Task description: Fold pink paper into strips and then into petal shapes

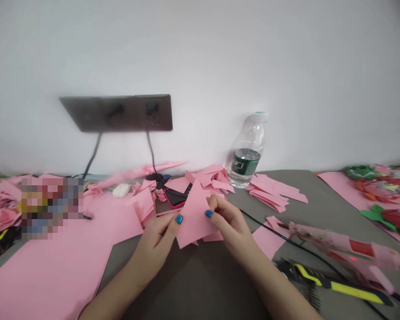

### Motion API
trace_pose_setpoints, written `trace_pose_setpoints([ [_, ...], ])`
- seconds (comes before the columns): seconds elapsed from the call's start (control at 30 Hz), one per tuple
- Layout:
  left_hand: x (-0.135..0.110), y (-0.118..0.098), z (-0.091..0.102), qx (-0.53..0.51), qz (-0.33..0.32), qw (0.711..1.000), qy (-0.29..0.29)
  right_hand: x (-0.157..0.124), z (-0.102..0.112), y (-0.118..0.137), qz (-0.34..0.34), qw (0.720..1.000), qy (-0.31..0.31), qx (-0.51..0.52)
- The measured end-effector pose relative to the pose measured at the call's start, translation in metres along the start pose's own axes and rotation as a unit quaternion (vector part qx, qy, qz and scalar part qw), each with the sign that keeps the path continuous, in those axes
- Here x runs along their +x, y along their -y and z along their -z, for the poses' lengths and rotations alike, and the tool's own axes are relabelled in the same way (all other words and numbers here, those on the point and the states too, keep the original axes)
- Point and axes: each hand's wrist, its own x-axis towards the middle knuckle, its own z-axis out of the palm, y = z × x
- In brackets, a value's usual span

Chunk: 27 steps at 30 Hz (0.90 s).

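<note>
Between my two hands is a piece of pink paper [194, 218], raised above the dark table and tapering to a point at its top. My left hand [160, 233] pinches its left edge, the thumb lying on the near face. On the opposite edge my right hand [230, 222] grips it between thumb and curled fingers. Both thumbnails are painted blue. Behind the paper, partly covered by it, lie a phone with a red edge [175, 203] and loose pink paper pieces [206, 175].
A water bottle [246, 153] leans against the wall. Large pink sheets [63, 271] cover the left side. At right lie a pink glue gun [350, 244], a yellow-and-black handled tool [350, 289] and paper flowers [383, 189]. A black cable [306, 250] crosses the table. Wall sockets [126, 113] hold plugs.
</note>
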Motion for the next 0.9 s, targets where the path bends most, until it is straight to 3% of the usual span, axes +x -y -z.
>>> trace_pose_setpoints([
  [0.13, 0.0, 0.001, 0.0, -0.044, 0.006, 0.999, 0.015, -0.004, -0.002, 0.007, -0.02, 0.996, 0.081, -0.01],
  [0.27, -0.002, 0.001, 0.0, -0.059, 0.019, 0.997, -0.034, -0.007, -0.009, 0.015, -0.03, 0.99, 0.126, -0.047],
  [0.53, -0.002, -0.004, -0.002, -0.104, -0.029, 0.99, -0.091, -0.006, -0.013, 0.009, -0.028, 0.999, 0.027, -0.018],
  [0.9, -0.001, 0.008, 0.0, -0.164, 0.053, 0.977, -0.129, -0.004, -0.01, 0.001, -0.035, 0.998, -0.035, -0.025],
])
